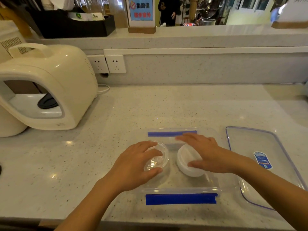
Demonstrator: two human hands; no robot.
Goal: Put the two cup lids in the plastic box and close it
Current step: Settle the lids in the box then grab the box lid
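A clear plastic box (pixel 181 190) with blue clips on its near and far sides sits open on the counter in front of me. Inside it, on the left, is a clear cup lid (pixel 158 158); my left hand (pixel 133 165) grips it between thumb and fingers. On the right inside the box is a white cup lid (pixel 186 162), tilted, with my right hand (pixel 205 152) holding it, thumb on its near side and fingers over its far edge. The box's clear lid (pixel 261 157), purple-rimmed with a blue label, lies flat on the counter to the right.
A cream-coloured machine (pixel 45 87) stands at the back left of the speckled counter (pixel 150 110). Two wall sockets (pixel 107 64) are on the low wall behind. A raised ledge carries a black tray (pixel 70 25) and a sign (pixel 141 14).
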